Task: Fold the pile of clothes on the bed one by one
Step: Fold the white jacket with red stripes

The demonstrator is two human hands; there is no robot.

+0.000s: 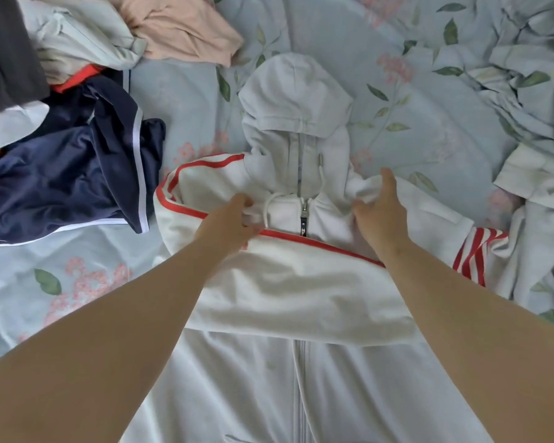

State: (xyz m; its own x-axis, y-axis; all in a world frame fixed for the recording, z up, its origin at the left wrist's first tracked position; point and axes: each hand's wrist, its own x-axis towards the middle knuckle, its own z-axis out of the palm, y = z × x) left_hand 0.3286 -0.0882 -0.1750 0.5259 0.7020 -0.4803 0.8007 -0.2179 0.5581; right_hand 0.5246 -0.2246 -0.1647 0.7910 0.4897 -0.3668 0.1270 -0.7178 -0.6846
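From the head camera, a white jacket (301, 378) with red stripes lies flat on the bed (189, 91), right in front of the person, zip side up. Its hood (295, 91) points away from them. One sleeve (301, 276) is already laid across the chest, and its striped cuff (474, 254) sticks out on the right side. The left hand (237, 215) has its fingers curled into the white cloth beside the cord, near the top of the zip. The right hand (381, 206) holds a bunch of cloth at the other shoulder between thumb and fingers. So it looks like the jacket is only partly folded: one sleeve is in, and the other sleeve, the hood and the long body are not done yet. A pile (77, 91) sits at the top left of the bed, with a dark blue piece (77, 161) and a pink piece (186, 27) all in a heap, not folded. No neat folded clothes show anywhere. A crumpled flowery cover (525, 75) lies on the right. Most of the job looks left to do.
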